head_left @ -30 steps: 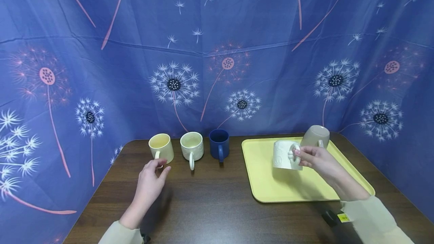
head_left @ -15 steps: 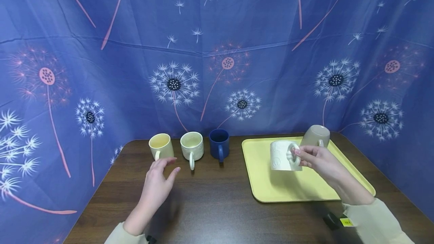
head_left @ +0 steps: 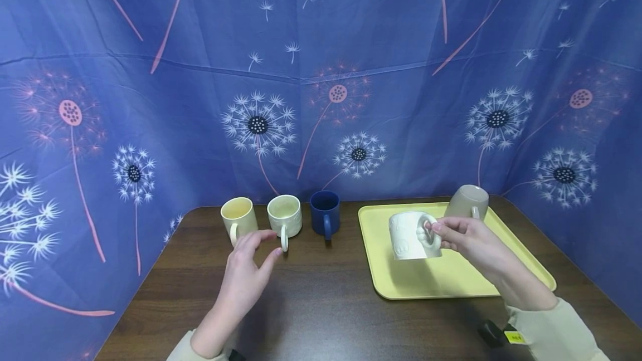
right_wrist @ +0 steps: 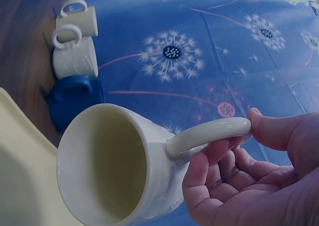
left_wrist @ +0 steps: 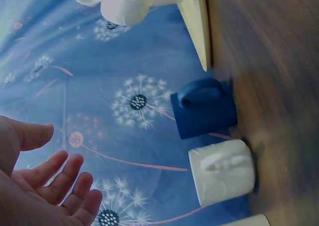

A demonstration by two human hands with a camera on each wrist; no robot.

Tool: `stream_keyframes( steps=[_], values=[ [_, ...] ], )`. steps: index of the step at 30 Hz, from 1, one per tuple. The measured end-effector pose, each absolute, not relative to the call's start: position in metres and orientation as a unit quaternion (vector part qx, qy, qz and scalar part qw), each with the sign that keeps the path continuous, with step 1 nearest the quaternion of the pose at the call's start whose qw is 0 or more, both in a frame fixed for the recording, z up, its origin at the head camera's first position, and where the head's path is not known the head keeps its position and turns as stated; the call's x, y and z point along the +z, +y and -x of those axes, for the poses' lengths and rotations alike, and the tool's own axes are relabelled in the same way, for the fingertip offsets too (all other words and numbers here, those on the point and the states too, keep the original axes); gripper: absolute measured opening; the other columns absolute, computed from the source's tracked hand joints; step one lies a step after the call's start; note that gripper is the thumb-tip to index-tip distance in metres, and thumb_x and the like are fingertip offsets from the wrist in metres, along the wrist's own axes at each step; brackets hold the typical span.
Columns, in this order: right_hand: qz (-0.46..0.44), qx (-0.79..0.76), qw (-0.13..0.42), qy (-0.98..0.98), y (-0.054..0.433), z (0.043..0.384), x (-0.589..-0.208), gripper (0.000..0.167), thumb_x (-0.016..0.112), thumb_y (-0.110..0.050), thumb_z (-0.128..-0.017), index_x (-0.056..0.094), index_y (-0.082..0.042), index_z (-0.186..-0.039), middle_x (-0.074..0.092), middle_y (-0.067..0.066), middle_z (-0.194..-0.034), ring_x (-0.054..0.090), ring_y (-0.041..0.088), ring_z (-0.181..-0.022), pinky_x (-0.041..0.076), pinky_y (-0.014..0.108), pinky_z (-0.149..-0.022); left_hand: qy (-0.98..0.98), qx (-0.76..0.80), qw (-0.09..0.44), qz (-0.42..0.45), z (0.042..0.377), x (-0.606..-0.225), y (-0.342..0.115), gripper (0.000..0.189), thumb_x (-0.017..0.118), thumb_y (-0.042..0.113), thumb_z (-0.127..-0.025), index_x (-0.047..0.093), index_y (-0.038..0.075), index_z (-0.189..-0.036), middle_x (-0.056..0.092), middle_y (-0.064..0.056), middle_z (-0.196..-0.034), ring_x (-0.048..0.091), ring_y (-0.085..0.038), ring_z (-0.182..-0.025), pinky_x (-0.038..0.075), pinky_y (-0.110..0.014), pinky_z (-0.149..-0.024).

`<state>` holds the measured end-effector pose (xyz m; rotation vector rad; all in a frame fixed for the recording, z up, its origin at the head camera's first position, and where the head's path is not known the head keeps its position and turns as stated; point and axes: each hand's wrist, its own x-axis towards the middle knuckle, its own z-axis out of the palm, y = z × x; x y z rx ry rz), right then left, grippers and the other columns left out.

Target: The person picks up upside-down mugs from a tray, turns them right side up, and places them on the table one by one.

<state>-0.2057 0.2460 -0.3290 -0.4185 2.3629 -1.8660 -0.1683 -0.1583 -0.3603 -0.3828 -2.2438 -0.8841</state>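
By its handle, my right hand (head_left: 473, 241) pinches a white embossed mug (head_left: 408, 235), upside down above the yellow tray (head_left: 381, 283). The right wrist view looks into the mouth of that white mug (right_wrist: 107, 166), with thumb and fingers on its handle. My left hand (head_left: 248, 266) holds nothing; its thumb and fingers are spread apart in front of a pale embossed mug (head_left: 285, 215). To the left of that stands a cream-yellow mug (head_left: 238, 216), partly behind the left fingers. A dark blue mug (head_left: 324, 213) stands to its right. These three are upright, handles toward me.
A greyish-beige mug (head_left: 466, 202) sits upside down at the back of the tray, partly behind my right hand. A blue dandelion-print cloth (head_left: 321, 144) hangs behind the brown wooden table (head_left: 321, 316).
My left hand has moved right, from the cream-yellow mug to near the pale embossed mug's handle. My right hand has shifted the held white mug slightly left and tilted it.
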Motion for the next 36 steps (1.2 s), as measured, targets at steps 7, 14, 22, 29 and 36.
stream_keyframes(
  steps=[7, 14, 22, 29, 36],
  values=[
    [0.144, -0.626, 0.047, 0.765, 0.241, 0.201, -0.328, 0.016, 0.050, -0.011, -0.097, 0.062, 0.000, -0.101, 0.065, -0.002, -0.097, 0.062, 0.006, -0.087, 0.050, 0.020, -0.079, -0.852, -0.347, 0.354, 0.169, 0.166, -0.356, -0.148, 0.034, 0.079, 0.007, -0.073, 0.066, 0.009, -0.104, 0.067, 0.000, -0.104, 0.059, -0.015, -0.100, 0.047, -0.033, -0.082],
    [0.183, -0.645, 0.063, 0.739, 0.235, 0.197, -0.330, 0.018, 0.048, -0.009, -0.098, 0.061, 0.002, -0.103, 0.065, -0.002, -0.095, 0.062, 0.005, -0.086, 0.051, 0.020, -0.076, -0.842, -0.345, 0.360, 0.206, 0.166, -0.353, -0.136, 0.034, 0.079, 0.009, -0.074, 0.065, 0.009, -0.105, 0.066, 0.000, -0.103, 0.057, -0.015, -0.100, 0.046, -0.033, -0.083],
    [0.211, -0.643, 0.066, 0.733, 0.225, 0.193, -0.330, 0.019, 0.047, -0.008, -0.099, 0.063, 0.002, -0.099, 0.064, -0.001, -0.095, 0.060, 0.005, -0.087, 0.050, 0.021, -0.076, -0.826, -0.365, 0.356, 0.239, 0.166, -0.350, -0.124, 0.035, 0.078, 0.008, -0.075, 0.065, 0.011, -0.107, 0.065, 0.002, -0.106, 0.055, -0.012, -0.100, 0.047, -0.029, -0.079],
    [0.224, -0.618, 0.074, 0.750, 0.213, 0.190, -0.331, 0.023, 0.046, -0.012, -0.099, 0.065, 0.001, -0.095, 0.064, -0.002, -0.094, 0.060, 0.006, -0.088, 0.050, 0.022, -0.077, -0.820, -0.386, 0.336, 0.257, 0.167, -0.349, -0.113, 0.039, 0.076, 0.010, -0.078, 0.062, 0.012, -0.114, 0.065, 0.002, -0.109, 0.056, -0.011, -0.106, 0.048, -0.032, -0.085],
    [0.261, -0.623, 0.087, 0.732, 0.204, 0.190, -0.332, 0.024, 0.045, -0.010, -0.100, 0.063, 0.006, -0.098, 0.064, -0.003, -0.094, 0.059, 0.006, -0.089, 0.049, 0.021, -0.079, -0.816, -0.394, 0.324, 0.271, 0.167, -0.348, -0.102, 0.039, 0.075, 0.012, -0.079, 0.061, 0.013, -0.115, 0.063, 0.003, -0.112, 0.056, -0.011, -0.105, 0.047, -0.031, -0.088]
  ],
)
